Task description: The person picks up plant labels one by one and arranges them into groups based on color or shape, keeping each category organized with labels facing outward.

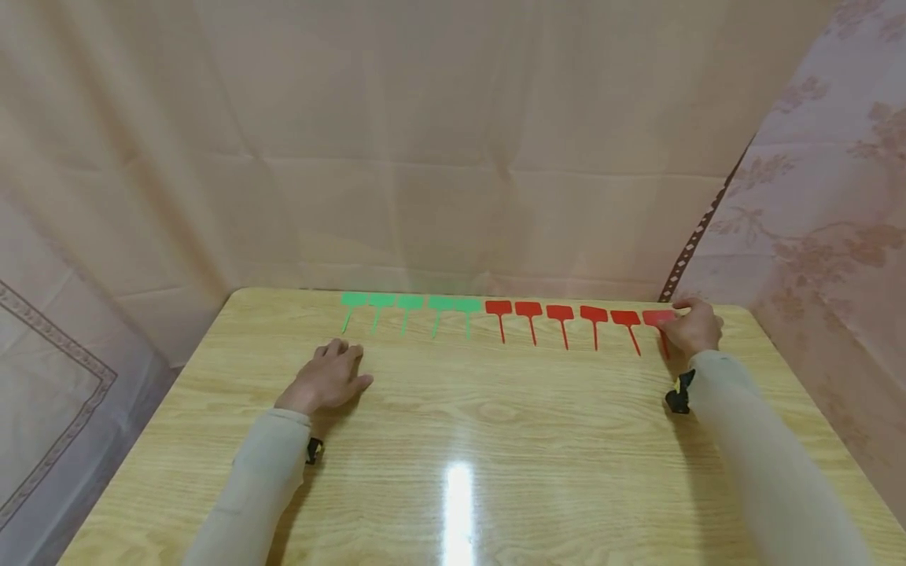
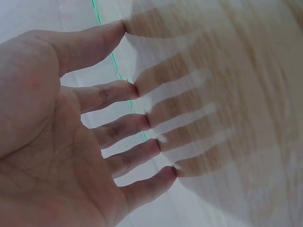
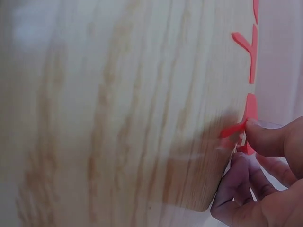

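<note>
Along the table's far edge lies a row of T-shaped plastic plant labels, several green labels [image 1: 410, 302] on the left and several red labels [image 1: 559, 313] on the right. My right hand [image 1: 697, 326] is at the rightmost red label [image 1: 650, 317], its thumb and fingers pinching the broad head, as the right wrist view shows; part of this label [image 3: 251, 106] is hidden behind the fingers. The left hand [image 1: 329, 379] holds nothing. Its fingers are spread, with the fingertips [image 2: 168, 175] resting on the tabletop just short of the leftmost green label [image 1: 353, 299].
The wood-grain table [image 1: 495, 417] carries a bright light reflection near its front. Behind it hangs a beige cloth [image 1: 439, 141], close to the labels. Patterned cloth [image 1: 842, 236] borders the right side, and another cloth [image 1: 57, 393] the left.
</note>
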